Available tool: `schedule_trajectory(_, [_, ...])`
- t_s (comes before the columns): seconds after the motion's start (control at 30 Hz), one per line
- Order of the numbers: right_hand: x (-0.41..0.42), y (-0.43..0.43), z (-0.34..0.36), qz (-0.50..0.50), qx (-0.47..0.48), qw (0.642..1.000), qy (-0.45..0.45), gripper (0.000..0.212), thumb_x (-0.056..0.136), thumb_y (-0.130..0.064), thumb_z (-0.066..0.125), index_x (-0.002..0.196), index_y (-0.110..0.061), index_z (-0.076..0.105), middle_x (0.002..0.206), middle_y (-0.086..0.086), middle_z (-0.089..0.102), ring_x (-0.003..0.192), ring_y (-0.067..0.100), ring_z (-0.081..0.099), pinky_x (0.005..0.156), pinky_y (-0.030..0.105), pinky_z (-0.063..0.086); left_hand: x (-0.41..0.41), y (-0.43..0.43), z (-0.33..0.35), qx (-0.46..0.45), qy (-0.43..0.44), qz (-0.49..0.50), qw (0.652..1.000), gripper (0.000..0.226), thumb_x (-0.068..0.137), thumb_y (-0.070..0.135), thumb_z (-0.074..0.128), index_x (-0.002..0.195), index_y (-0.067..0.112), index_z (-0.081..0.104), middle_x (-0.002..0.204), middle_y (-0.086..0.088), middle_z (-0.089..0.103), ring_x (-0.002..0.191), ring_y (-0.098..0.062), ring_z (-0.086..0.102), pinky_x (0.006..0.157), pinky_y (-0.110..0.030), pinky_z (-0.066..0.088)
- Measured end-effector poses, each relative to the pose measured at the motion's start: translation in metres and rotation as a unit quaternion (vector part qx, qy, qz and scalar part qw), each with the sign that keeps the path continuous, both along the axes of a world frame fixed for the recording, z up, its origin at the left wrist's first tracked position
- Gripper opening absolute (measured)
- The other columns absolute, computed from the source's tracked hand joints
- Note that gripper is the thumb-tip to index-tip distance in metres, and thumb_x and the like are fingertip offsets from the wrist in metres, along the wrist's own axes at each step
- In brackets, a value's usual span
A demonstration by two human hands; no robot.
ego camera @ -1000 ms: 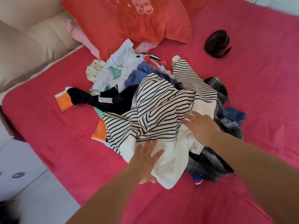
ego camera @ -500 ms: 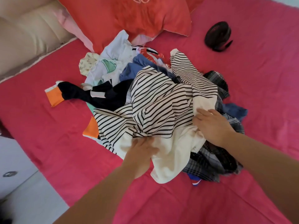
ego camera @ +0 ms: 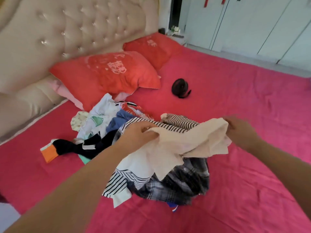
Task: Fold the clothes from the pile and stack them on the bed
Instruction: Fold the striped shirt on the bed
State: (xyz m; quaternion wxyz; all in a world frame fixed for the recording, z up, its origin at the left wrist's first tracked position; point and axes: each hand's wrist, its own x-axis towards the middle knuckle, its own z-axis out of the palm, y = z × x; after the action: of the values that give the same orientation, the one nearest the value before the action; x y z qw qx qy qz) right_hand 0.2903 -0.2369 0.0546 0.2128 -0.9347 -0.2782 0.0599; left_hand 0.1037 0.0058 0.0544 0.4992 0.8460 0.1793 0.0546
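A black-and-white striped garment with a cream inside (ego camera: 190, 142) hangs lifted over the clothes pile (ego camera: 104, 130) on the red bed (ego camera: 244, 115). My left hand (ego camera: 139, 134) grips its left edge. My right hand (ego camera: 239, 130) pinches its right edge. The cloth stretches between both hands, and its lower part droops onto a dark plaid garment (ego camera: 181, 184). In the pile lie a black piece with an orange cuff (ego camera: 50, 153), a blue piece and a white printed piece.
Two red pillows (ego camera: 107, 74) lean on the beige tufted headboard (ego camera: 58, 34) at the back. A dark round object (ego camera: 179, 87) lies on the bed behind the pile. Pale wardrobe doors (ego camera: 252, 22) stand beyond the far side of the bed.
Both hands closed on the striped garment and lifted it off the pile, spreading it between them. The view tilted up, showing the headboard and wardrobe.
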Motion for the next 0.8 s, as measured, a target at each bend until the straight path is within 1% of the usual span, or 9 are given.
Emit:
schedule_trajectory(0.07, [0.002,-0.025,0.028,-0.05,0.008,0.999,-0.008,0.032,0.092,-0.024,0.038,0.103,-0.001,0.057,0.099,0.018,0.063,0.092,0.036,0.056,0.071,0.038,0.039,0.013,-0.016,0.026,-0.024,-0.027,0.005,0.999,0.029,0.083,0.029,0.059,0.054,0.035,0.057,0.053,0.015,0.048,0.053,0.001,0.039,0.056,-0.02,0.032])
schedule_trajectory(0.17, [-0.004,-0.067,0.066,-0.105,0.043,0.993,-0.011,0.025,0.093,-0.02,0.042,0.101,-0.003,0.058,0.095,0.017,0.064,0.089,0.034,0.058,0.072,0.037,0.044,0.032,-0.044,0.057,-0.023,-0.068,0.019,0.997,0.033,0.089,0.023,0.058,0.057,0.026,0.056,0.053,0.011,0.043,0.051,0.0,0.033,0.05,-0.018,0.027])
schedule_trajectory(0.27, [-0.027,-0.114,0.1,-0.139,0.052,0.988,-0.035,0.024,0.093,-0.024,0.047,0.091,-0.003,0.058,0.083,0.015,0.063,0.07,0.024,0.051,0.058,0.026,0.036,0.046,-0.084,0.086,0.048,-0.069,0.006,0.996,0.029,0.094,0.026,0.049,0.074,0.01,0.061,0.066,0.0,0.049,0.063,-0.013,0.039,0.055,-0.022,0.031])
schedule_trajectory(0.33, [-0.047,-0.143,0.116,-0.152,0.042,0.987,-0.031,0.031,0.09,-0.039,0.048,0.082,-0.01,0.057,0.073,0.008,0.061,0.062,0.017,0.048,0.054,0.025,0.031,0.049,-0.112,0.099,0.1,-0.061,-0.019,0.993,0.038,0.094,0.031,0.046,0.063,0.01,0.05,0.06,-0.002,0.043,0.061,-0.016,0.035,0.054,-0.028,0.026])
schedule_trajectory(0.43, [-0.081,-0.187,0.134,-0.182,0.027,0.983,0.002,0.029,0.078,-0.05,0.046,0.069,-0.023,0.051,0.065,-0.002,0.057,0.06,0.008,0.049,0.052,0.024,0.031,0.043,-0.149,0.112,0.163,-0.044,-0.072,0.983,0.042,0.094,0.024,0.048,0.055,0.015,0.035,0.053,0.001,0.037,0.058,-0.018,0.033,0.049,-0.025,0.022])
schedule_trajectory(0.6, [-0.119,-0.249,0.167,-0.224,0.036,0.971,0.079,0.028,0.08,-0.042,0.06,0.063,-0.021,0.062,0.058,-0.006,0.06,0.061,0.012,0.054,0.056,0.029,0.036,0.033,-0.19,0.135,0.248,-0.033,-0.157,0.955,0.049,0.082,0.044,0.033,0.072,0.002,0.057,0.069,-0.013,0.058,0.065,-0.022,0.044,0.052,-0.029,0.024])
schedule_trajectory(0.67, [-0.114,-0.269,0.175,-0.23,0.04,0.968,0.091,0.023,0.083,-0.03,0.063,0.064,-0.017,0.063,0.06,-0.003,0.061,0.061,0.012,0.053,0.055,0.028,0.035,0.039,-0.211,0.142,0.278,-0.037,-0.157,0.947,0.041,0.09,0.037,0.04,0.064,0.007,0.048,0.061,-0.004,0.046,0.062,-0.02,0.039,0.05,-0.025,0.024])
schedule_trajectory(0.73, [-0.097,-0.284,0.166,-0.232,0.014,0.969,0.086,0.021,0.084,-0.029,0.061,0.068,-0.016,0.063,0.067,0.001,0.064,0.064,0.014,0.054,0.058,0.029,0.036,0.056,-0.234,0.136,0.285,-0.034,-0.128,0.949,0.04,0.093,0.027,0.045,0.056,0.013,0.035,0.057,-0.002,0.038,0.065,-0.024,0.037,0.052,-0.032,0.022])
schedule_trajectory(0.8, [-0.07,-0.298,0.138,-0.251,-0.015,0.965,0.072,0.023,0.087,-0.032,0.057,0.079,-0.012,0.065,0.083,0.008,0.068,0.077,0.022,0.059,0.064,0.031,0.038,0.082,-0.258,0.111,0.258,-0.021,-0.112,0.96,0.036,0.093,0.027,0.047,0.059,0.016,0.042,0.066,-0.006,0.051,0.075,-0.029,0.047,0.059,-0.033,0.024])
